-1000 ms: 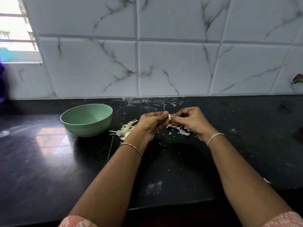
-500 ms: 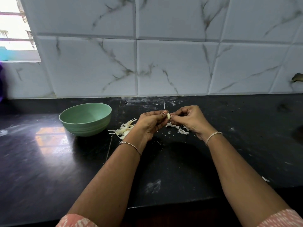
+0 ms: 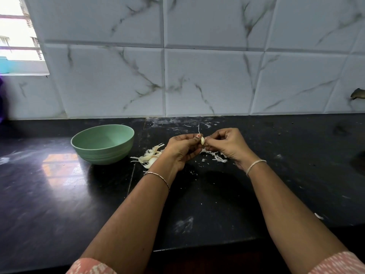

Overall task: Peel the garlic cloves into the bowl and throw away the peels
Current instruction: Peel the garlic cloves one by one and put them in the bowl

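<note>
One garlic clove [image 3: 202,140] is pinched between left hand [image 3: 181,150] and right hand [image 3: 227,145]. Hazard: a hard pull may drop it among peels [image 3: 216,157] beneath the hands, missing the bowl [image 3: 102,155] further left.

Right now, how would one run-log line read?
left hand, right hand: pinching garlic clove | green bowl: left of hands | peels: on black counter
</note>
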`<state>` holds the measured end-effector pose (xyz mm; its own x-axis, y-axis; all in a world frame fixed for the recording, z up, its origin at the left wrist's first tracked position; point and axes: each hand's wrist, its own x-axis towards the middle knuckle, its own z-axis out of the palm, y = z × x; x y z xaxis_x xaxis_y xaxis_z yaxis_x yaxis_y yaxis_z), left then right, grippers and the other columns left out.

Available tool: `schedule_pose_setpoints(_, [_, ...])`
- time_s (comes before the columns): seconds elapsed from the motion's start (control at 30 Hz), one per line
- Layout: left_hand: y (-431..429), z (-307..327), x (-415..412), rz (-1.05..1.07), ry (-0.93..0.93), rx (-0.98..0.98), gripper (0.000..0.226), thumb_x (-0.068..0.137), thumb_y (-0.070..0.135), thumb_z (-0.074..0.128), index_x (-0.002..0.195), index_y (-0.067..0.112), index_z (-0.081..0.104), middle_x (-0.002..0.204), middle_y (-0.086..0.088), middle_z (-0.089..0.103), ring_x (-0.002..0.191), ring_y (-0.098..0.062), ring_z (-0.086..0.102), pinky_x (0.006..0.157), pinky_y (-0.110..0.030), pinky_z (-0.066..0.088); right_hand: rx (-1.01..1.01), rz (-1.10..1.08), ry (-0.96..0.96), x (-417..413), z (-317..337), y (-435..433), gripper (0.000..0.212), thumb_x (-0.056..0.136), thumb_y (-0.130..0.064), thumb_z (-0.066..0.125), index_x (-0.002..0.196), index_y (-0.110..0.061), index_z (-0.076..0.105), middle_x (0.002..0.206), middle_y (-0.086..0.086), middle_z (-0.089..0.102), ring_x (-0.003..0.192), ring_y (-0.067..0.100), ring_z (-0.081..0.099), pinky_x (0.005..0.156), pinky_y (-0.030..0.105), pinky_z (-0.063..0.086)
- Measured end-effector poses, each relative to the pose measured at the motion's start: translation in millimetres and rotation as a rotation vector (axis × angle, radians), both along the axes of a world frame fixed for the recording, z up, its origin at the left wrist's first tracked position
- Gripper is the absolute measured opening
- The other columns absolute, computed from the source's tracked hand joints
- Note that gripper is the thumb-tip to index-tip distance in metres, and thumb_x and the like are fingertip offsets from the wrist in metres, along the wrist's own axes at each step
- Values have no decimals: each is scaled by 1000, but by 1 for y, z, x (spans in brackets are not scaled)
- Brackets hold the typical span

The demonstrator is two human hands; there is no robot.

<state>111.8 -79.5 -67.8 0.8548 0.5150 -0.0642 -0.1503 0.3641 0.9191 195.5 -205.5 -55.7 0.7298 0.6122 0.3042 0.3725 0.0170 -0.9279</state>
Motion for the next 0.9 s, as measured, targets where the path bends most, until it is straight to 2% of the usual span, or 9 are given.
schedule_pose_setpoints(0.1, [-4, 1, 1, -5, -28, 63, 4, 90, 4, 65, 90, 5, 68, 70, -5, 71, 65, -12, 68, 59, -21, 57, 57, -16, 61, 1, 0, 0, 4, 80, -2, 76, 79, -1, 72, 73, 11, 72, 62, 16, 67, 66, 25, 58])
schedule_pose_setpoints(0.23, [-6, 0, 2, -31, -83, 207, 18, 85, -5, 66, 100, 5, 70, 89, -14, 69, 84, -23, 66, 79, -28, 57, 135, -5, 162, 2, 0, 1, 7, 80, 1, 75, 84, 0, 70, 79, 14, 72, 68, 18, 70, 71, 27, 59])
schedule_pose_setpoints(0.3, [-6, 0, 2, 22, -88, 313, 24, 81, -8, 69, 103, 2, 70, 91, -16, 70, 87, -26, 66, 84, -31, 56, 152, 14, 185, 1, 1, 1, 7, 81, 2, 73, 86, -1, 68, 79, 12, 72, 70, 16, 71, 72, 25, 60])
schedule_pose_setpoints(0.4, [-6, 0, 4, 160, -77, 489, 21, 76, -4, 76, 92, 10, 75, 88, -12, 73, 88, -29, 70, 88, -37, 57, 164, 32, 200, -2, 2, 2, 6, 85, -3, 71, 88, 0, 67, 79, 12, 73, 69, 15, 72, 62, 19, 57])
schedule_pose_setpoints(0.5, [-7, 2, 5, 302, 33, 766, 16, 77, 5, 79, 87, 17, 76, 85, -2, 74, 79, -13, 69, 75, -20, 56, 140, 10, 143, -1, 1, 3, 9, 87, -6, 70, 89, 2, 66, 81, 15, 72, 68, 15, 72, 60, 18, 55])
schedule_pose_setpoints(0.57, [-8, 3, 6, 344, 43, 859, 19, 77, 4, 78, 91, 17, 77, 85, 2, 74, 71, -1, 65, 66, -10, 50, 145, -1, 118, 1, -1, 4, 8, 88, -2, 67, 92, 5, 65, 81, 14, 71, 67, 13, 72, 61, 19, 56])
schedule_pose_setpoints(0.73, [-8, 2, 3, 208, 27, 827, 39, 67, 16, 88, 102, 16, 72, 75, 11, 65, 61, 9, 59, 64, -5, 47, 165, -107, 14, 6, -2, 5, 9, 86, 2, 68, 93, 8, 66, 77, 14, 70, 62, 12, 69, 63, 23, 58])
schedule_pose_setpoints(0.83, [-8, 1, 6, 212, 6, 749, 22, 75, 15, 83, 94, 14, 72, 76, 1, 67, 65, -7, 61, 73, -25, 56, 163, -143, -20, 7, -3, 7, 6, 83, 4, 71, 86, 0, 67, 76, 13, 69, 61, 9, 68, 61, 20, 56])
schedule_pose_setpoints(0.9, [-6, 0, 7, 219, -8, 678, 14, 79, 9, 79, 91, 12, 72, 77, -6, 70, 67, -14, 63, 81, -39, 59, 169, -117, 3, 6, -4, 8, 4, 86, 6, 67, 88, 2, 66, 75, 11, 68, 59, 7, 68, 59, 17, 54])
